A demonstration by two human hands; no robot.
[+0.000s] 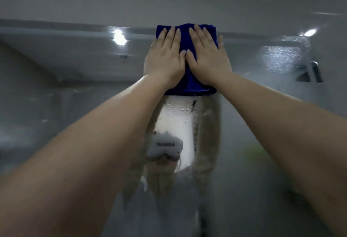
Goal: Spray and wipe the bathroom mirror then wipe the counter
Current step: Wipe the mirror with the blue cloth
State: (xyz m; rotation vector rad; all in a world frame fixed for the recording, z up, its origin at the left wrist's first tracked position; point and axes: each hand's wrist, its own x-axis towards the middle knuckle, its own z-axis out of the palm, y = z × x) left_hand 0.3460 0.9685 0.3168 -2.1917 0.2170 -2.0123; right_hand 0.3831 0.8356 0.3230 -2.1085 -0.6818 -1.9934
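From the head camera, a blue cloth [189,86] is lying flat against the misted bathroom mirror [65,124], just under its top edge. The left hand [165,58] and right hand [208,58] are pressing on it side by side, palms down, fingers straight, gripping nothing. A clearer streak [178,120] is showing directly below the cloth.
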